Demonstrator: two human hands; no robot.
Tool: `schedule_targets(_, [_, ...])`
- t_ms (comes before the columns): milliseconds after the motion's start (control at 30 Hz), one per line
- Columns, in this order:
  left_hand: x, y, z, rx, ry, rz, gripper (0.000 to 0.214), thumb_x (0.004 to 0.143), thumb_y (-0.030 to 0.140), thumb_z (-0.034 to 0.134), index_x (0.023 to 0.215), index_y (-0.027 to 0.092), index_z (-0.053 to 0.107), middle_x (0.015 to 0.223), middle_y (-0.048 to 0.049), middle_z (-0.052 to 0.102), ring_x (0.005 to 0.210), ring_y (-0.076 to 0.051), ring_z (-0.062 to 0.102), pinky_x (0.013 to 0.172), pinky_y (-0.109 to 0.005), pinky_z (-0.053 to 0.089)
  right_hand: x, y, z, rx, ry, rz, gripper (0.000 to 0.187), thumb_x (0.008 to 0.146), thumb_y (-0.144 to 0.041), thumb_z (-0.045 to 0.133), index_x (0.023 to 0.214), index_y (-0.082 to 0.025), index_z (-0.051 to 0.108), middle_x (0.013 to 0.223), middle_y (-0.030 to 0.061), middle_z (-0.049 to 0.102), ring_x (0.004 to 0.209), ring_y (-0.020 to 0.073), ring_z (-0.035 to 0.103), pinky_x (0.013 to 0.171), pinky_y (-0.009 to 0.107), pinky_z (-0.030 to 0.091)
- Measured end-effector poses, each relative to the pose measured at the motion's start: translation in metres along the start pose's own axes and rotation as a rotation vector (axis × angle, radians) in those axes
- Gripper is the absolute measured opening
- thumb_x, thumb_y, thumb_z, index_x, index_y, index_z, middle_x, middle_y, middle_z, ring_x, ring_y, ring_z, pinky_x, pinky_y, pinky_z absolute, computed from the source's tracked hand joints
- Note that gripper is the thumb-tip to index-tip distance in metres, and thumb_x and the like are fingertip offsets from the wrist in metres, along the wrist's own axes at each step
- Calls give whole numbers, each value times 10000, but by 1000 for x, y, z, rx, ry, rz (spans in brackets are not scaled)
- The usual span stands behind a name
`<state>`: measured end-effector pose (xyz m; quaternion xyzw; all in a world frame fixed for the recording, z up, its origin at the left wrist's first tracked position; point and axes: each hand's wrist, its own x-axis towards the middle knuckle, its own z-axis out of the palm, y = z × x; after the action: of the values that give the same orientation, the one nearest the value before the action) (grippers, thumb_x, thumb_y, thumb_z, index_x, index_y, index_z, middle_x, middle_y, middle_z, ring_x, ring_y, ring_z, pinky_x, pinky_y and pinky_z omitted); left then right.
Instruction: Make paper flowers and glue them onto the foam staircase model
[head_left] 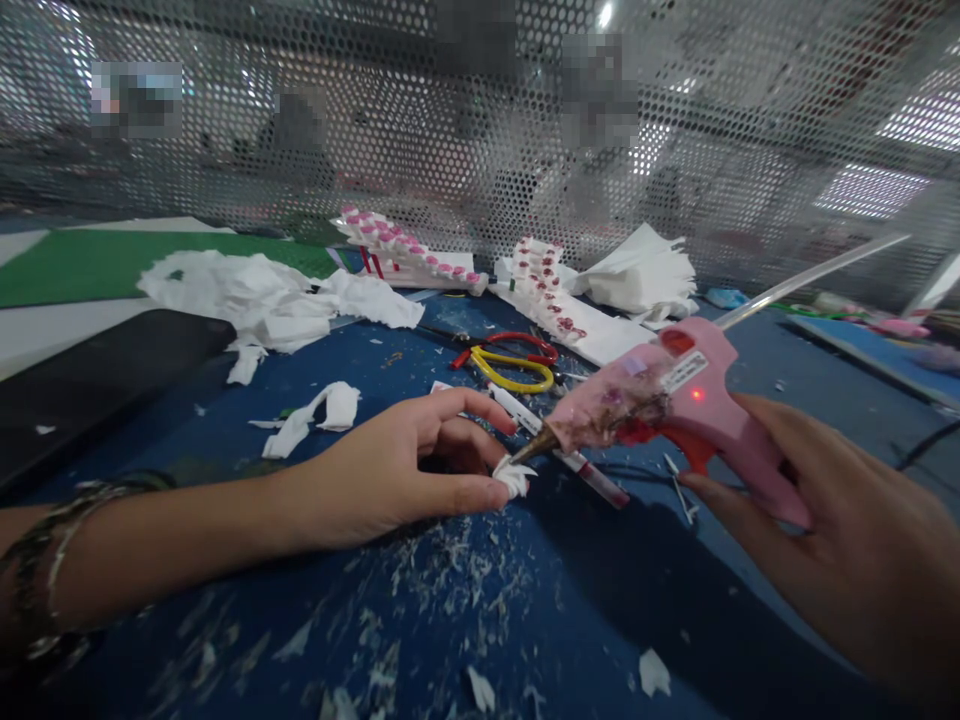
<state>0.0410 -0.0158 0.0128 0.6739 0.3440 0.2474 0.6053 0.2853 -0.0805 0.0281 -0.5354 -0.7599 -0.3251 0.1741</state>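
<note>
Between the thumb and fingertips of my left hand (427, 455) is a small twisted piece of white tissue paper (514, 478). My right hand (847, 530) grips a pink hot glue gun (637, 390) by its handle, the thumb close to the red trigger (688, 448). The nozzle of the gun points left and down and meets the tissue, or nearly so. A clear glue stick (810, 282) juts out of the gun's back, and a small red light glows on its side. Behind my left fingertips lie scissors (514, 365) with red and yellow handles.
Crumpled tissue paper (247, 290) and a black flat object (112, 375) lie to the left. At the back are white strips with pink dots (409, 243) and dark red dots (544, 280). A perforated metal screen (450, 130) stands behind. Dried glue and scraps cover the blue surface (420, 640).
</note>
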Motion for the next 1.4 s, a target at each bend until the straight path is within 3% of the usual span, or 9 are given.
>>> schedule_targets(833, [-1, -1, -1, -10, -3, 9, 224, 665, 200, 632, 792, 190, 448, 690, 57, 586, 655, -83, 535, 600, -171, 387, -1, 3, 2, -95, 55, -65, 415, 863, -459, 256, 973, -115, 462, 694, 73, 553, 505, 166, 488, 418, 271, 318])
schedule_targets(1067, [1, -1, -1, -81, 32, 22, 200, 676, 178, 627, 787, 189, 460, 676, 80, 583, 610, -45, 519, 554, -123, 375, -5, 5, 2, -104, 79, -50, 427, 862, -468, 262, 994, -115, 464, 801, 96, 580, 682, 182, 551, 517, 280, 337])
schedule_targets(1400, [2, -4, -3, -211, 68, 19, 192, 679, 150, 626, 788, 180, 472, 635, 82, 588, 572, -24, 537, 535, -90, 388, -3, 6, 0, -87, 69, -11, 380, 858, -466, 273, 957, -150, 460, 712, 59, 552, 559, 165, 493, 450, 290, 283])
